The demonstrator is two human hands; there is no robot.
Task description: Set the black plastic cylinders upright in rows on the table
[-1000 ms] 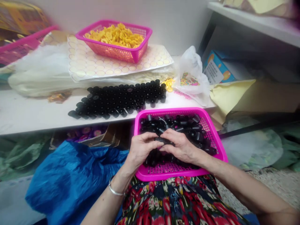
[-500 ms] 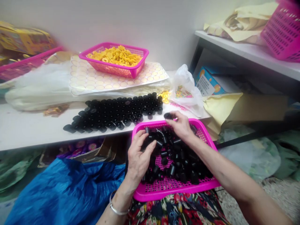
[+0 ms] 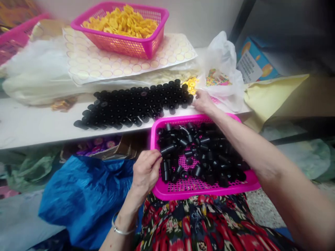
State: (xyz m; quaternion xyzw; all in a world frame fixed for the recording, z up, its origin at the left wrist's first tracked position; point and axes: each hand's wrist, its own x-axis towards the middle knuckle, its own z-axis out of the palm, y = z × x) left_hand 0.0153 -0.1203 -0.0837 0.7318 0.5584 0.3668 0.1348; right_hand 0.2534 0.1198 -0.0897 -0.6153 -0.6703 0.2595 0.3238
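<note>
A pink mesh basket (image 3: 201, 192) rests on my lap, full of loose short black plastic cylinders (image 3: 197, 170). My left hand (image 3: 147, 169) is closed on the basket's left rim, fingertips beside the black pieces. Over the table, my right hand (image 3: 205, 101) reaches past the basket's far rim with its fingers bent together. Its fingertips are by the right end of the packed rows of upright black cylinders (image 3: 131, 104), close to some small yellow rings (image 3: 192, 83). What those fingers pinch, if anything, I cannot make out.
Behind the rows, a pink basket of yellow rings (image 3: 120, 24) stands on a sheet of round stickers (image 3: 104, 69). A clear plastic bag (image 3: 222, 59) with colourful bits lies at the right, by a blue box (image 3: 255, 62). A blue plastic bag (image 3: 86, 198) hangs below the table's front edge.
My right hand has moved from above the basket, where it held a black cylinder, to the right end of the rows. My left hand has left the loose pieces and closed on the rim.
</note>
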